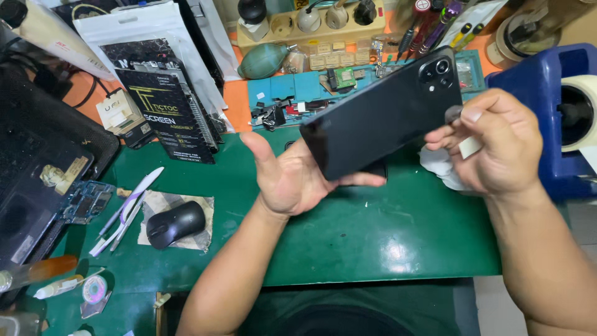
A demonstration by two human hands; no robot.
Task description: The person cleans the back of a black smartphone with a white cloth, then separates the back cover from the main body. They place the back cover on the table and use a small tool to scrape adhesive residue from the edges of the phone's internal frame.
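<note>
A black smartphone (382, 112) with its back and camera cluster facing up is held tilted above the green work mat (373, 236). My left hand (292, 177) supports it from underneath, palm up, fingers under the lower edge. My right hand (494, 143) is at the phone's camera end, gripping a white cloth or wipe (443, 167) and a small white piece between its fingers, touching the phone's corner.
A black computer mouse (175, 224) lies on a pad at the left, with white plastic pry tools (127, 208) and a circuit board (87, 200) beside it. Black screen packages (168, 112), a blue parts tray (292, 93), a green blower bulb (264, 60) and a blue tape holder (553, 118) surround the mat.
</note>
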